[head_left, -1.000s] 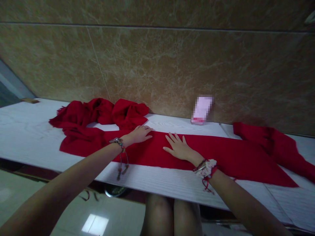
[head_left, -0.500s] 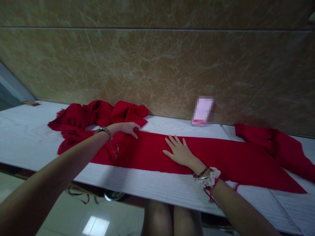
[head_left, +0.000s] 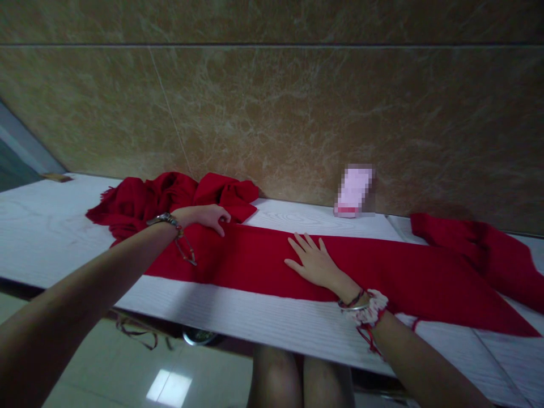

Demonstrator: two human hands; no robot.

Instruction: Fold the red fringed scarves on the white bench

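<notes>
A long red scarf lies stretched across the white table, bunched up at its left end and trailing off to the right. My right hand lies flat on the middle of the scarf with its fingers spread. My left hand reaches over to the far edge of the scarf beside the bunched part, its fingers curled down onto the fabric. Whether those fingers pinch the cloth cannot be made out. Both wrists wear bracelets.
A small pink box leans against the brown marble wall behind the scarf. A small flat brown object lies at the table's far left end. My knees show under the table's near edge, above a glossy tiled floor.
My left hand has slid left along the far edge of the scarf toward the bunched end, and its fingers have curled. My right hand has stayed flat in the same spot.
</notes>
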